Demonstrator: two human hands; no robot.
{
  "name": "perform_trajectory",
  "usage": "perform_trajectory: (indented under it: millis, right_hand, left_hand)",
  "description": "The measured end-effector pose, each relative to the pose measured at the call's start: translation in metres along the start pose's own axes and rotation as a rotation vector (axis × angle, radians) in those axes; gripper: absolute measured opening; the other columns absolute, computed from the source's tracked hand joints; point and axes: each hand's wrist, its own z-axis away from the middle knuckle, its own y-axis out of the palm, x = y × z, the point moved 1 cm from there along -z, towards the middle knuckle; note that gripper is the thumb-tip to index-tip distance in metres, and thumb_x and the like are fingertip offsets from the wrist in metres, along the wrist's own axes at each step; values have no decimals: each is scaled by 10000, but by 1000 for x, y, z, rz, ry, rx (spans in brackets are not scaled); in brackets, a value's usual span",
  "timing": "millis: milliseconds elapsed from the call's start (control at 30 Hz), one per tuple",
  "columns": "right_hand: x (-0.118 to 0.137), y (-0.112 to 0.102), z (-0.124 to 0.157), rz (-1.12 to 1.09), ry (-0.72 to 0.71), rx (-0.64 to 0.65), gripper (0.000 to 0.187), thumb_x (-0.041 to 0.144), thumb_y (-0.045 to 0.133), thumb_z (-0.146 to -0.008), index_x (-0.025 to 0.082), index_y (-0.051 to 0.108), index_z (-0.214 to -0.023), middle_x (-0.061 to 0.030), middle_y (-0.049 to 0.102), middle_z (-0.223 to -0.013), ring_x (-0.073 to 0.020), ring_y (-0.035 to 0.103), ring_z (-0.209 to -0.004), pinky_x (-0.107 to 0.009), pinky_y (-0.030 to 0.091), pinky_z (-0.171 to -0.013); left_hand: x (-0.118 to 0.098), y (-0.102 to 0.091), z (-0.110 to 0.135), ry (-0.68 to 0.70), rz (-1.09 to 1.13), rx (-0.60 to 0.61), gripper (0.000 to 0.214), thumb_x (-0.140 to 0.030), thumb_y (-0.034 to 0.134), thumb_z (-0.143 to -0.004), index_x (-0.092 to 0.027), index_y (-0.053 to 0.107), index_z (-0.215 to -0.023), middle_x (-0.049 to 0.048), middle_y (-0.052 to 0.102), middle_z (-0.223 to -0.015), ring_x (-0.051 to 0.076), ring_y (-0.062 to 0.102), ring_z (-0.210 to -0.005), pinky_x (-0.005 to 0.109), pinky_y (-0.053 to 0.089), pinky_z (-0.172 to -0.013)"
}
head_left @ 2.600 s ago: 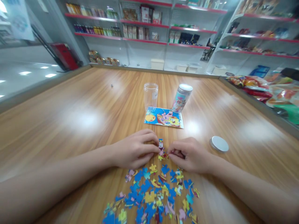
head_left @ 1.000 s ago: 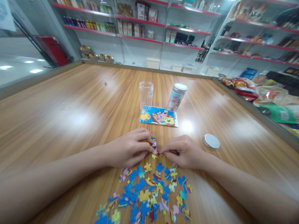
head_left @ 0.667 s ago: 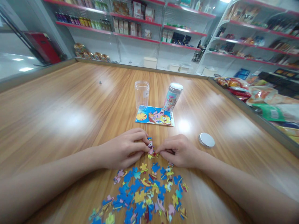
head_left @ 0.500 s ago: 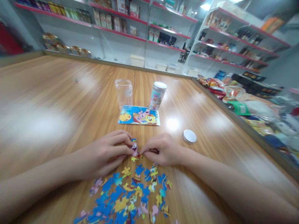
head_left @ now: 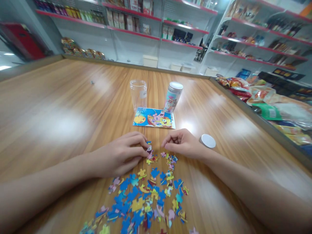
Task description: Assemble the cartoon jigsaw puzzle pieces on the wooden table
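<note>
My left hand [head_left: 124, 152] has its fingertips closed against a small joined strip of jigsaw pieces [head_left: 149, 150] lying on the table. This strip shows part of a pink cartoon face, with yellow and red parts at its lower end. To the right, my right hand [head_left: 184, 143] is above the table, its thumb and fingers curled together with nothing visible in them. A small cluster of joined pieces [head_left: 171, 159] lies just below it. Nearer to me, many loose jigsaw pieces [head_left: 137, 204] are spread in a pile, mostly blue and yellow, some overlapping.
Beyond my hands lies a cartoon picture card [head_left: 153, 118]. Behind it stand a clear jar [head_left: 138, 94] and a printed canister with a white lid [head_left: 173, 97]. A round lid [head_left: 208, 141] rests beside my right wrist. Packaged goods [head_left: 265, 107] line the table's right edge.
My right hand has drawn back from the joined strip, up and to the right, uncovering the small cluster below it. My left hand stays on the strip. The view has shifted slightly left.
</note>
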Motion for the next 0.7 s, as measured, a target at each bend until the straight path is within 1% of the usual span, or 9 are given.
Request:
perform_trajectory:
  millis: [67, 200, 300, 400, 500, 567, 633, 700]
  right_hand:
    - [2, -4, -2, -5, 50, 75, 168, 264, 747, -788, 111, 754, -856, 23, 589, -591, -68, 465, -511, -187, 345, -473]
    - [7, -7, -2, 46, 79, 194, 152, 243, 785, -776, 115, 748, -849, 21, 618, -611, -65, 501, -529, -176, 370, -485]
    - [10, -9, -1, 101, 120, 257, 140, 232, 782, -786, 114, 751, -854, 19, 634, -604, -66, 522, -526, -170, 378, -482]
    - [12, -11, 1, 130, 129, 289, 140, 232, 785, -782, 114, 758, -853, 15, 640, -598, -74, 527, -526, -175, 375, -478]
    - [12, -14, 4, 147, 142, 316, 159, 275, 785, -801, 125, 765, -849, 37, 589, -543, -67, 465, -486, -190, 346, -469]
    - [12, -16, 6, 154, 156, 335, 169, 299, 788, -807, 135, 770, -845, 65, 520, -490, -60, 411, -454, -206, 358, -487]
    - [10, -16, 7, 159, 150, 348, 172, 314, 794, -807, 146, 775, -835, 85, 456, -462, -59, 387, -443, -221, 391, -520]
    - [9, -16, 7, 167, 146, 356, 185, 337, 800, -803, 155, 782, -827, 91, 421, -454, -61, 371, -440, -224, 387, -517]
  left_hand:
    - [0, 0, 0, 0, 5, 3, 306, -64, 549, -918, -186, 699, -1155, 138, 636, -1137, 258, 598, -1121, 412, 544, -962]
    - [0, 1, 0, 2, 12, -5, 292, -67, 546, -923, -181, 703, -1141, 138, 637, -1138, 256, 602, -1112, 410, 543, -954]
    - [0, 1, -1, 9, 2, -8, 289, -72, 543, -926, -183, 705, -1139, 135, 642, -1130, 253, 600, -1102, 414, 541, -954]
    - [-1, 0, -2, 17, -1, -7, 289, -78, 543, -924, -179, 703, -1142, 137, 640, -1114, 251, 596, -1090, 413, 541, -947]
    - [-2, -1, -2, 25, 3, -2, 291, -89, 545, -926, -183, 696, -1156, 133, 640, -1089, 241, 597, -1057, 407, 541, -932]
    - [-2, -2, -2, 17, -13, -1, 294, -102, 547, -926, -195, 692, -1164, 126, 636, -1062, 234, 597, -1023, 408, 539, -924]
    - [-3, -1, -2, 9, -33, 5, 293, -110, 550, -920, -199, 693, -1159, 123, 633, -1044, 234, 595, -1005, 412, 537, -922]
    - [-3, -1, -2, 11, -40, 0, 287, -109, 549, -916, -200, 698, -1143, 120, 633, -1034, 231, 596, -995, 407, 538, -917]
